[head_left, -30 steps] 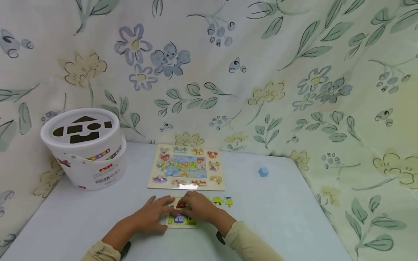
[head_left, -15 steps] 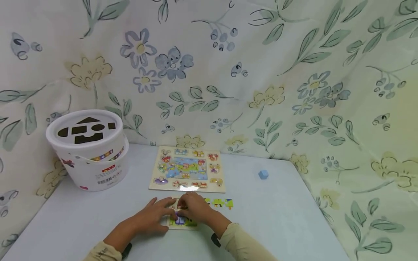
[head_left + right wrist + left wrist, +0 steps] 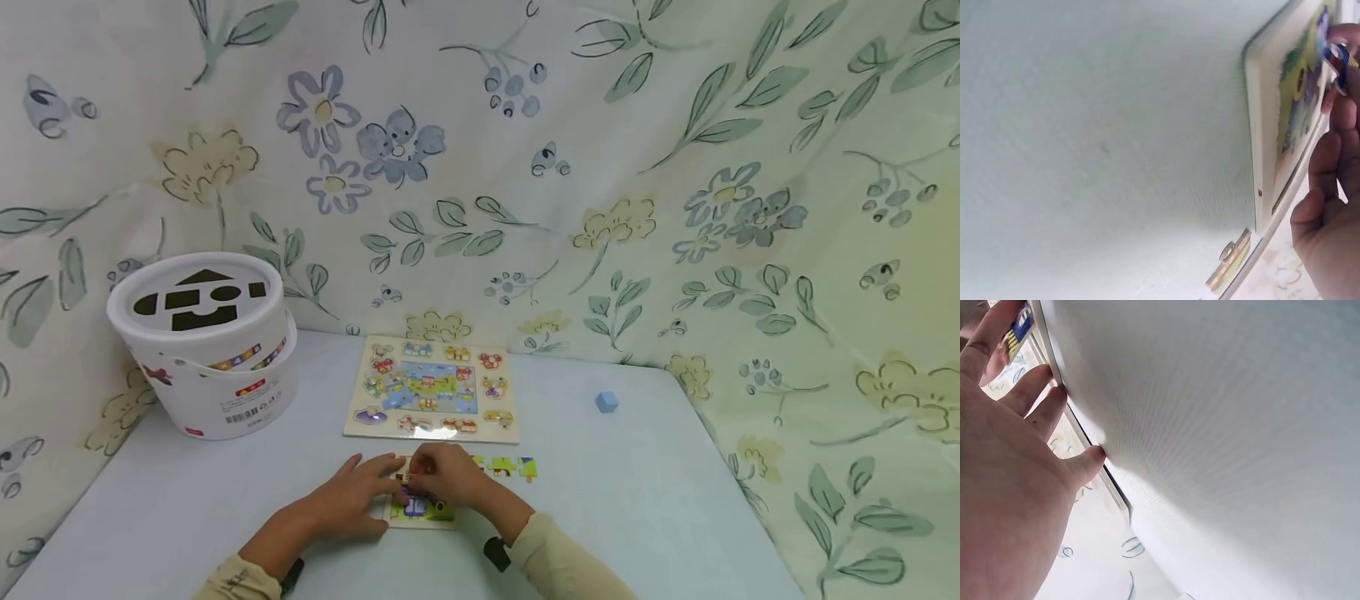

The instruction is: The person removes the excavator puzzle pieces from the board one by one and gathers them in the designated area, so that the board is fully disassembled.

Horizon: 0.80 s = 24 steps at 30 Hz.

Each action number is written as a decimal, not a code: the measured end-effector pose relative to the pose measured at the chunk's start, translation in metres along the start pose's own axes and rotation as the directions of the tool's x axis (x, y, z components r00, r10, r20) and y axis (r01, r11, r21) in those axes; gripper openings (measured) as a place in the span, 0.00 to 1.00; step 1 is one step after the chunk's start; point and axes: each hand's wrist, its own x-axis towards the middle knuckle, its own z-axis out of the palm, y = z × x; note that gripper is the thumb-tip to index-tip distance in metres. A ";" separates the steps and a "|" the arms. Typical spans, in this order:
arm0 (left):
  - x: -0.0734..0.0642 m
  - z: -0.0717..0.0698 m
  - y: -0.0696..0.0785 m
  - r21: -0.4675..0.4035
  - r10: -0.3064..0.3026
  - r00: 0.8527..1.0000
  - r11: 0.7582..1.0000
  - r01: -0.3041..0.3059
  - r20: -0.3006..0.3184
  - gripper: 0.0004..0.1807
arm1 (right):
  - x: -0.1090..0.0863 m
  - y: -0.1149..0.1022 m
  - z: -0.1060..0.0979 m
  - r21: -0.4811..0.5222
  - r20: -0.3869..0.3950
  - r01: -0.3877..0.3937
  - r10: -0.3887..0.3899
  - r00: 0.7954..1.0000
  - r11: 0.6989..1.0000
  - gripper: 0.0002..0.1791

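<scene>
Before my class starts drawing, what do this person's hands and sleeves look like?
The left hand and right hand wear no gloves. The left sleeve and right sleeve are pale beige; the left one has a dark mark, too small to read. Beside the left sleeve's end is a black object, beside the right's a black block.

The head view looks forward and down from above the near side, well back — taking in much of the tabletop [image 3: 675, 500], the floral cloth [image 3: 517, 192] behind, and both hands at work. Over to the left wrist: right up close, rolled sideways, low across the tabletop, left grip [image 3: 1016, 469] at its left edge. Right wrist, near and tilted too — right grip [image 3: 1338, 187] at its right edge. All three share the small puzzle board [image 3: 422, 512].
</scene>
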 end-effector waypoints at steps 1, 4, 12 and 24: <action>0.001 0.000 0.000 -0.001 -0.003 1.000 1.000 0.003 0.003 0.14 | -0.001 0.001 -0.003 0.043 -0.001 -0.015 0.015 1.000 0.999 0.04; 0.004 0.001 0.001 -0.006 -0.022 1.000 1.000 0.022 0.016 0.14 | -0.007 0.007 -0.015 0.103 -0.012 -0.042 0.044 0.999 0.994 0.05; 0.004 -0.003 0.000 -0.006 -0.061 0.998 0.998 0.061 0.019 0.14 | -0.028 0.043 -0.049 0.041 0.049 -0.118 0.116 0.992 0.992 0.05; 0.006 0.000 0.000 -0.003 -0.070 0.997 0.998 0.070 0.017 0.14 | -0.043 0.062 -0.053 -0.010 0.109 -0.133 0.133 0.985 0.991 0.03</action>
